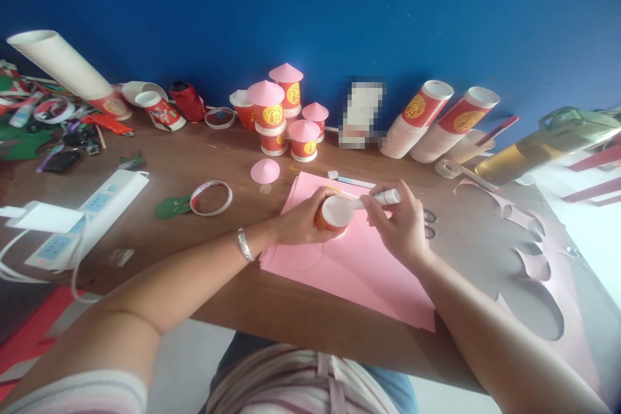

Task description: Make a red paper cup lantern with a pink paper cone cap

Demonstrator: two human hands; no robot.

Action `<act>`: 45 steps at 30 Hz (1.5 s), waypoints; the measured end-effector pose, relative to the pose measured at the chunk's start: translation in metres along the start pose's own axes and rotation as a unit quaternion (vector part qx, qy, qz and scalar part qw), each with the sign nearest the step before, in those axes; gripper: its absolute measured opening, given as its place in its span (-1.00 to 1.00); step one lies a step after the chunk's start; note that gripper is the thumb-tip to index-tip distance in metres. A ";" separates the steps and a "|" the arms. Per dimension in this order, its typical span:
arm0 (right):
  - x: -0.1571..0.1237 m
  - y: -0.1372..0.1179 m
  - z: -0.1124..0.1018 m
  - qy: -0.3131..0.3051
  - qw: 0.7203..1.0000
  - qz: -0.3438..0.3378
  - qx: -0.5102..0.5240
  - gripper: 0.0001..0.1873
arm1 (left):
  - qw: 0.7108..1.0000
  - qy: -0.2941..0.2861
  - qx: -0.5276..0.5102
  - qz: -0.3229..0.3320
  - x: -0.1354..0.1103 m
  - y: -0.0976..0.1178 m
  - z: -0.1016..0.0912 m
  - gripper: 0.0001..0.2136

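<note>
Paper cup [336, 213] sits centre frame over the pink paper [359, 272], left hand [298, 220] wrapped round its red side, white end tipped up-right. Right hand [400, 226] pinches the glue stick [383, 198], lying near-level, tip leftward at the rim. Gluing, I'd say; going round needs the cup turned steadily.
</note>
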State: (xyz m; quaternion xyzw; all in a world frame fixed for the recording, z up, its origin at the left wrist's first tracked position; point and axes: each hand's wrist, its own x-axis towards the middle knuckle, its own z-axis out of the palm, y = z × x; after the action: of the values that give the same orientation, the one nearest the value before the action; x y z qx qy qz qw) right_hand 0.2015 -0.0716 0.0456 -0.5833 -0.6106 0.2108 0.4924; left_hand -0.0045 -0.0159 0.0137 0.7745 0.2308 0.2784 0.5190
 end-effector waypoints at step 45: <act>0.013 -0.013 -0.003 -0.036 0.997 0.040 -0.061 -0.60 | 0.999 -0.026 0.014 -0.044 0.002 0.004 0.003 -0.60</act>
State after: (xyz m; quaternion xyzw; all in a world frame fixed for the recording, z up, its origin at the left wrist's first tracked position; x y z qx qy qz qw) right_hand 0.1998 -0.0634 0.0620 -0.6282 -0.6159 0.2133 0.4248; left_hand -0.0008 -0.0181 0.0167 0.7777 0.2549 0.2323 0.5256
